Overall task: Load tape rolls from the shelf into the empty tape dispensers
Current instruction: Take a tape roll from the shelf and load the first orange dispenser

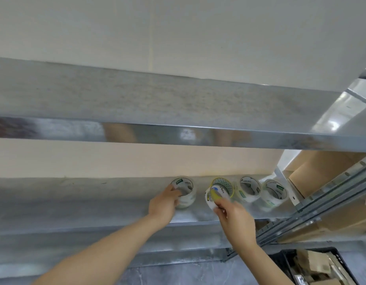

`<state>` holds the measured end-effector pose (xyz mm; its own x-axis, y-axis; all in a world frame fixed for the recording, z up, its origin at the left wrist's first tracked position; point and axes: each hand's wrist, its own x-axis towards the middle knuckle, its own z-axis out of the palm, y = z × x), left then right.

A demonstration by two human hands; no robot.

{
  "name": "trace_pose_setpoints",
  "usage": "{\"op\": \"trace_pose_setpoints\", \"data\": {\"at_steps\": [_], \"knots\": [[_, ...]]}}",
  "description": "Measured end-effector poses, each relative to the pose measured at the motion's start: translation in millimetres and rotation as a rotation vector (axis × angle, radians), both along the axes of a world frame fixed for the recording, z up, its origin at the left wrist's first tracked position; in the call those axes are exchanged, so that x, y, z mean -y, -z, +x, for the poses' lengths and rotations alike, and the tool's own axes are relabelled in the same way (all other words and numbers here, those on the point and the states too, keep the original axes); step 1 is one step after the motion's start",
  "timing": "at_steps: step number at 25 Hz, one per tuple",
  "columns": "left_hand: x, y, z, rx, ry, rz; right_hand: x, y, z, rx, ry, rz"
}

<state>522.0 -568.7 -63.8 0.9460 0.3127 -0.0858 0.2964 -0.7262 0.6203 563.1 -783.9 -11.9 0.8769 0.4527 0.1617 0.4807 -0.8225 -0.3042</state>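
Several clear tape rolls stand in a row on a grey metal shelf (75,194). My left hand (163,204) grips the leftmost tape roll (187,197), fingers hooked into its core. My right hand (233,212) holds a white-cored roll (214,195), tilted up off the shelf. Just behind that roll sits a yellow-rimmed roll (224,183). Two more clear rolls, one (250,189) and another (275,192), stand to the right. No tape dispenser is in view.
An upper metal shelf (178,112) hangs over the rolls. Cardboard boxes (313,171) fill the neighbouring rack to the right, behind a metal upright (330,210). A black crate (313,266) of cardboard scraps sits at the lower right on the floor.
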Motion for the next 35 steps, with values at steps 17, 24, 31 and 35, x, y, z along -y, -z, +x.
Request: {"op": "trace_pose_setpoints", "data": {"at_steps": [17,24,31,35], "knots": [[-64.7,-70.4,-95.3,0.206,-0.566,-0.281,-83.7,53.8,44.3,-0.051,-0.243,-0.481],[-72.1,-83.6,-131.0,0.247,-0.643,-0.290,-160.5,2.0,-7.0,-0.684,-0.308,0.467],[-107.4,-106.6,-229.5,0.311,-0.847,-0.273,-249.6,-29.1,-78.1,-0.820,-0.544,0.524],[-144.6,-118.4,-312.8,0.352,-1.008,-0.265,-303.2,-35.7,-136.1,-0.803,-0.681,0.442]]}}
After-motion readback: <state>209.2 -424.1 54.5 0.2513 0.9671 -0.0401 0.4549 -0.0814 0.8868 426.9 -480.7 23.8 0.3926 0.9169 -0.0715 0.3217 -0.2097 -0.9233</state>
